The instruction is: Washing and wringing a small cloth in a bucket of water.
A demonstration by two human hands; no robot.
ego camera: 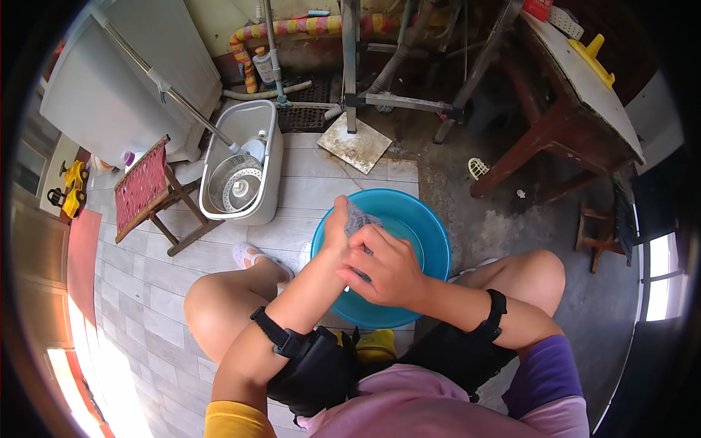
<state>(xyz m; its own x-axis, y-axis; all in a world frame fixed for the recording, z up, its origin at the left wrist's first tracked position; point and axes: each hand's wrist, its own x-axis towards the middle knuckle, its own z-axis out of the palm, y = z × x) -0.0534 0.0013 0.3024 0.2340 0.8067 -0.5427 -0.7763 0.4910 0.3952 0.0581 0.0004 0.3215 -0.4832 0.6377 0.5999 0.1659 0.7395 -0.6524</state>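
A grey cloth (360,218) is bunched between my two hands, above a blue plastic basin (438,241) on the floor between my legs. My left hand (337,227) grips the cloth, thumb side up. Curled over the cloth and close against the left hand, my right hand (386,265) has its fingers bent. Water (402,230) shows in the basin, pale and clear. Part of the cloth is hidden behind the right fingers.
A white mop bucket (277,164) with a spinner basket and a mop handle (148,71) stands ahead left. Beside it is a folding stool (145,189). A metal frame leg (350,65) rests on a dirty tile (356,143). A wooden table (553,126) stands at right.
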